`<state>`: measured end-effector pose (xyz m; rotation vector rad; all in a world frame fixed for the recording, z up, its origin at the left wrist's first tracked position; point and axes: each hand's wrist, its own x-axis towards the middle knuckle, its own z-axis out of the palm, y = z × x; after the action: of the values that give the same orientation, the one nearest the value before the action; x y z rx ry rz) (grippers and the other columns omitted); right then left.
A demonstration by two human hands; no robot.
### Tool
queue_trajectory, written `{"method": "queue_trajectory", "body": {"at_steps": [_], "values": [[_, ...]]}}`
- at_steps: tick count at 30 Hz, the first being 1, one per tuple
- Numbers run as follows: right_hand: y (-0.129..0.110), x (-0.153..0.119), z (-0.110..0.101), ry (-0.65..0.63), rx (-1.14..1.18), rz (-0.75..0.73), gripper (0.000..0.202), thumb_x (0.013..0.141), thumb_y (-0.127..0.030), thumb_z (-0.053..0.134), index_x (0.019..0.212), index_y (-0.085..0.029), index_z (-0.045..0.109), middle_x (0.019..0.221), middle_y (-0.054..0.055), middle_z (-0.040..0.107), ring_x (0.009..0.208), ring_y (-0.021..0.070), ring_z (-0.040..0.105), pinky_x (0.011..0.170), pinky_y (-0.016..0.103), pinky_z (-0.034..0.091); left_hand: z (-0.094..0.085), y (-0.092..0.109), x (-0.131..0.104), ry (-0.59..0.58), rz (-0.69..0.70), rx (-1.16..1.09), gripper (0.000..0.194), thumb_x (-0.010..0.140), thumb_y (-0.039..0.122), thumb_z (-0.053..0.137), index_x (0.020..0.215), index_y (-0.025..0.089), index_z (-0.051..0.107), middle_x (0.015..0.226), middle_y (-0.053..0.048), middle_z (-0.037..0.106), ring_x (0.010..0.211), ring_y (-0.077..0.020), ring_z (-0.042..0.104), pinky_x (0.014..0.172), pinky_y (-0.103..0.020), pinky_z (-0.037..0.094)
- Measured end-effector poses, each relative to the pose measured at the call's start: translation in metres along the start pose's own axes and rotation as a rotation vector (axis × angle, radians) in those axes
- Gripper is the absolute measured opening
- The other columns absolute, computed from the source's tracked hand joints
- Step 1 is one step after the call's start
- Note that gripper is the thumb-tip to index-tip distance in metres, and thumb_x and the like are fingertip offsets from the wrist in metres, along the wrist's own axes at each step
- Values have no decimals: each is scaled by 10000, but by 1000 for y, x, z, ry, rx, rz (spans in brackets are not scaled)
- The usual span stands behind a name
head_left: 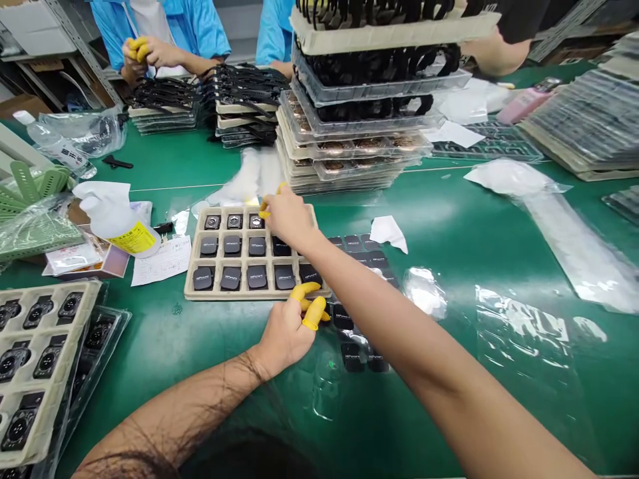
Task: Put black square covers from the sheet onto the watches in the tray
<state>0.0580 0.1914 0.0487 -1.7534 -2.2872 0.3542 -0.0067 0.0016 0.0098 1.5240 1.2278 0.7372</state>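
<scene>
A cream tray (pixel 192 269) of smartwatch bodies lies in front of me. Dark square labels with pale lettering cover the watches in its front two rows, such as this labelled watch (pixel 257 277). In the back row bare watch backs (pixel 234 221) show. My right hand (pixel 287 216), in yellow finger cots, reaches over that row with fingers bent together, and what lies under the fingertips is hidden. My left hand (pixel 294 326), also in yellow finger cots, is closed at the tray's front right corner, its fingertips at the left edge of a sheet of black labels (pixel 353 357).
Tall stacked trays (pixel 349 153) stand behind the tray. More watch trays (pixel 50 372) lie at left, near a white bottle (pixel 120 223) and a paper slip (pixel 162 263). Clear film (pixel 524 332) lies at right. Across the table sits a co-worker in a blue shirt (pixel 207 30).
</scene>
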Motion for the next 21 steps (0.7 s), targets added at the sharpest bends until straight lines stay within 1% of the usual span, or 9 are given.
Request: {"method": "queue_trajectory", "body": {"at_steps": [5,8,11,13,15,16,18,20,21], "values": [[-33,2,13,-98,17,33,330,965,-302,526,1190,-87,636,1129,233,702,1059,339,673,905,427,516,-1,-4,2,33,40,150,203,875,140,534,1035,198,644,862,-55,785,804,-266,759,681,-336,571],[-32,7,13,-72,59,72,399,939,-339,573,1271,-119,549,1125,200,717,1056,329,675,902,427,519,-1,-7,3,21,90,139,264,846,119,556,1084,204,634,898,-35,794,799,-251,758,716,-331,583],[-20,-2,3,-10,97,93,304,933,-230,532,1223,-143,550,1118,179,721,1059,326,675,907,434,511,-1,-6,5,7,84,89,262,901,172,548,1149,203,627,959,-35,807,851,-228,764,799,-337,589],[-6,-26,-9,60,177,64,238,929,-204,521,1160,-167,566,1086,149,724,1041,317,678,895,430,512,0,-5,5,13,56,58,265,928,221,554,1182,194,623,949,-42,807,881,-215,764,841,-341,584],[12,-65,-22,73,365,18,185,926,-261,561,1102,-203,568,991,91,726,972,289,691,838,400,531,1,-4,5,22,26,11,377,912,279,619,1276,190,578,917,-41,803,880,-207,763,857,-345,584],[22,-88,-28,12,507,-6,158,925,-286,574,1070,-225,565,910,50,718,903,259,699,777,365,542,2,-4,5,29,16,-17,476,878,306,677,1321,190,546,914,-41,801,878,-208,762,859,-349,587],[41,-137,-38,-143,814,-2,67,946,-281,537,996,-241,557,879,16,701,815,201,703,679,302,544,3,-5,5,38,12,-68,680,787,330,786,1386,196,493,961,-51,798,887,-214,760,869,-360,593],[55,-177,-41,-255,945,41,32,941,-256,538,958,-235,556,853,9,689,757,178,689,632,284,531,4,-6,5,33,21,-83,790,710,318,852,1405,211,492,1008,-53,794,892,-215,758,878,-366,598],[61,-192,-40,-264,945,50,22,934,-234,542,937,-230,563,848,11,678,750,172,675,627,283,522,5,-7,4,31,27,-72,797,687,306,866,1398,222,514,1013,-44,793,887,-213,757,877,-362,602]]}}
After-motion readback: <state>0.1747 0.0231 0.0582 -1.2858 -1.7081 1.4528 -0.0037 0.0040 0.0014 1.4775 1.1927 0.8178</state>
